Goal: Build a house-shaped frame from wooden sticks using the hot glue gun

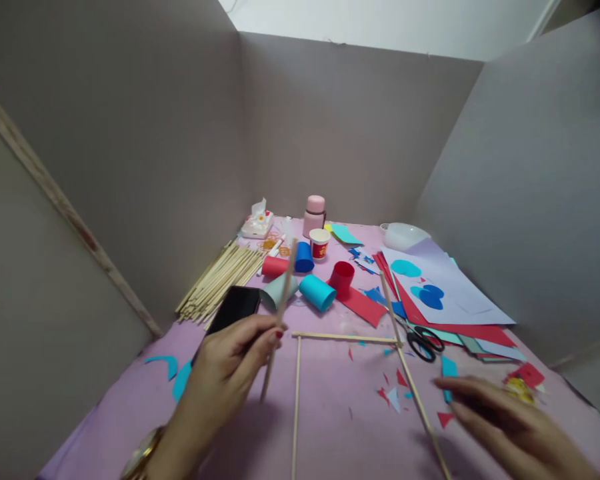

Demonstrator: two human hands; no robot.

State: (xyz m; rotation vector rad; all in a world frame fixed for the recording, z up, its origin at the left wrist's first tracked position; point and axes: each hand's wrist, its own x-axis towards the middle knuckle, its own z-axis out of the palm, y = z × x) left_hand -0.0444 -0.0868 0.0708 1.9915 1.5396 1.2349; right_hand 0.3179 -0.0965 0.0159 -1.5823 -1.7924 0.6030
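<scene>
Held stick [289, 272]: thin, straight, pale wood, tilted, slightly blurred, near centre-left above the pink table [360, 440]. Left hand [237, 360] pinched it between thumb and fingers. Right hand [510, 423], near right, was released, fingers extended, blurred. Between the hands lay similar pale sticks: crosspiece [347, 338] on the far side, left stick [297, 407] and right stick [420, 403] running toward the near edge, far stick [389, 303] pointing away from the right corner. Stick pile [225, 273] lay far left. Containers, all far: pink flask [314, 221], lid on; red-and-white paper cup [319, 249] in front of it, contents unclear; tissue pack [258, 225] at left, tissue poking out; whitish bowl [405, 235] at right, contents unclear. Red paper tube [341, 280] stood upright; turquoise tube [317, 293] lay on its side.
</scene>
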